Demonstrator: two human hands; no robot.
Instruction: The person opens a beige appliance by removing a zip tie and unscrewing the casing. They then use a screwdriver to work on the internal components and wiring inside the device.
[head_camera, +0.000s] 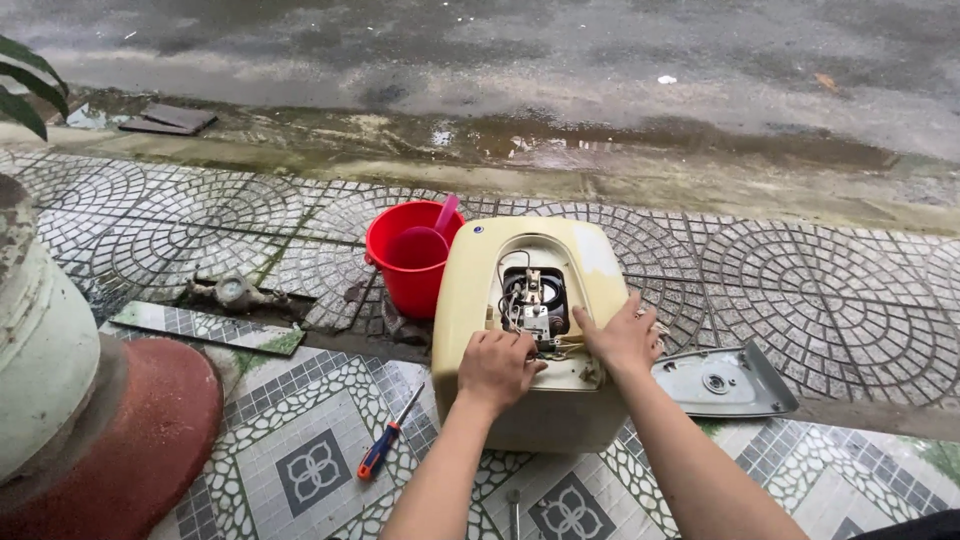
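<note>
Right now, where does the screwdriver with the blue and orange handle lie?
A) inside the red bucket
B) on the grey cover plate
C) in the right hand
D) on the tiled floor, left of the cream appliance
D: the screwdriver lies on the tiled floor, left of the cream appliance, held by neither hand.

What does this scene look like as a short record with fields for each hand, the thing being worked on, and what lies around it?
Setting: patterned tile pavement beside a wet road
Main thing: cream-coloured appliance housing, cover off, wiring exposed in its opening
Left hand: on the housing at the lower edge of the opening, fingers curled at the wiring
Right hand: laid flat on the housing's right side
Removed cover: grey, lying on the tiles to the right
Screwdriver: red and blue handle, on the tiles to the left
Bucket: red, behind the housing, pink scoop inside
</note>
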